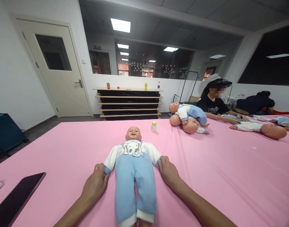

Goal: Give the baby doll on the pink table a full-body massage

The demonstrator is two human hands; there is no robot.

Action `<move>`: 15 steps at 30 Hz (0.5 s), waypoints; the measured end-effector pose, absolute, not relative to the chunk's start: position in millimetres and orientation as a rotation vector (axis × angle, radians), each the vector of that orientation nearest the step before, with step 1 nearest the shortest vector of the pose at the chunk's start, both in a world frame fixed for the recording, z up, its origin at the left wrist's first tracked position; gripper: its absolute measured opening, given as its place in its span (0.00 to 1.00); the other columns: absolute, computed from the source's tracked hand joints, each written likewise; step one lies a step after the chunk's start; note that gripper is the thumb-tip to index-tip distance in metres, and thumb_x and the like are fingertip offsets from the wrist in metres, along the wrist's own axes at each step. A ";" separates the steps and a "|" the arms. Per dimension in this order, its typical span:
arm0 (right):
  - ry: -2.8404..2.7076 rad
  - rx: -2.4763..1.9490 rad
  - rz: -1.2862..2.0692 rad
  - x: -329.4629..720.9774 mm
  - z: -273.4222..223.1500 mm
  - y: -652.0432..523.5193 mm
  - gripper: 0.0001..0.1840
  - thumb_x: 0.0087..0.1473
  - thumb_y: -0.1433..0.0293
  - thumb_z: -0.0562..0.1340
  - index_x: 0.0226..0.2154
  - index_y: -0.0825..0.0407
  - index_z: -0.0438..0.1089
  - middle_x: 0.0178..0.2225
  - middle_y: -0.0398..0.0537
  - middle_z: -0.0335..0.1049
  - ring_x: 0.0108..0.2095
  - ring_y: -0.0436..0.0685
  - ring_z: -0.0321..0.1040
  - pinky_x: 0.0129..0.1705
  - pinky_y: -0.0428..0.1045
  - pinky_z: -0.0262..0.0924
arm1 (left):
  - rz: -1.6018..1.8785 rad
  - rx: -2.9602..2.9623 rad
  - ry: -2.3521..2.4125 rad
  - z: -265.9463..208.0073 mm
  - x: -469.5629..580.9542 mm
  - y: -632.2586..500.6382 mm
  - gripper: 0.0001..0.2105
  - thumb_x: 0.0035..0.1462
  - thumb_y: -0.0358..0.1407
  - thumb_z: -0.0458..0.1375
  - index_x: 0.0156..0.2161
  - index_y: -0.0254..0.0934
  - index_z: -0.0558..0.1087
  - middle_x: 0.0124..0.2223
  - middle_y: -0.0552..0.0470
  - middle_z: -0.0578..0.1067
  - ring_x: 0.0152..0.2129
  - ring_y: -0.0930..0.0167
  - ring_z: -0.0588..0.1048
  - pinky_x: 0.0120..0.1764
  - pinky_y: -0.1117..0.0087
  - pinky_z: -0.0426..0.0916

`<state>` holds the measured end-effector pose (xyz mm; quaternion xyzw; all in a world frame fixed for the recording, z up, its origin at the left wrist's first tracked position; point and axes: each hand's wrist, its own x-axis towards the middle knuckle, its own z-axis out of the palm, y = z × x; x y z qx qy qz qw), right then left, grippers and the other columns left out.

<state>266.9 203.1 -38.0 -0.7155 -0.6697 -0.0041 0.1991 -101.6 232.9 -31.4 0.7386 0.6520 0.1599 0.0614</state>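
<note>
A baby doll [135, 170] lies on its back on the pink tabletop, its head away from me and its legs toward me. It wears a white top with an elephant face and light blue trousers. My left hand [95, 181] is closed around the blue cuff of the sleeve on the left side of the view. On the other side, my right hand [168, 170] grips the opposite cuff. Both doll arms are spread outward and down; the doll's own hands are hidden under my fingers.
Beyond the doll stands a small white bottle with a green cap [154, 126]. Several dolls [189, 116] are piled at the back right, near a seated person [215, 97] handling another doll [264, 127]. A dark phone [19, 197] lies at the left on the pink table [71, 142].
</note>
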 end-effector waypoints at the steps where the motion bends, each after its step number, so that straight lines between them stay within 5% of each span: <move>1: -1.856 -1.957 -0.005 269.4 -34.6 203.2 0.17 0.66 0.60 0.44 0.39 0.52 0.62 0.37 0.47 0.62 0.26 0.50 0.60 0.26 0.46 0.45 | 0.503 2.205 1.957 -28.3 -104.5 235.2 0.14 0.62 0.45 0.40 0.37 0.37 0.58 0.40 0.50 0.66 0.26 0.71 0.67 0.30 0.70 0.59; 7: -1.591 -1.675 -0.171 288.4 5.2 237.3 0.17 0.64 0.61 0.47 0.44 0.53 0.65 0.40 0.50 0.67 0.37 0.53 0.65 0.36 0.47 0.55 | 0.922 2.135 1.923 9.4 -123.7 275.1 0.20 0.58 0.51 0.48 0.46 0.38 0.67 0.43 0.50 0.71 0.37 0.70 0.72 0.38 0.72 0.65; 11: -1.460 -1.660 -0.186 282.4 34.7 307.3 0.15 0.62 0.63 0.49 0.39 0.54 0.67 0.39 0.50 0.69 0.38 0.53 0.66 0.40 0.47 0.56 | 1.172 2.142 1.919 41.6 -105.2 338.7 0.26 0.57 0.50 0.52 0.57 0.40 0.62 0.41 0.53 0.74 0.36 0.72 0.72 0.39 0.74 0.65; 15: -1.398 -1.956 -0.047 258.9 39.1 380.4 0.18 0.62 0.62 0.48 0.39 0.54 0.68 0.40 0.53 0.70 0.40 0.55 0.67 0.40 0.48 0.56 | 1.031 2.158 1.989 49.3 -61.7 415.3 0.26 0.60 0.46 0.49 0.61 0.41 0.57 0.39 0.52 0.75 0.35 0.72 0.73 0.38 0.74 0.64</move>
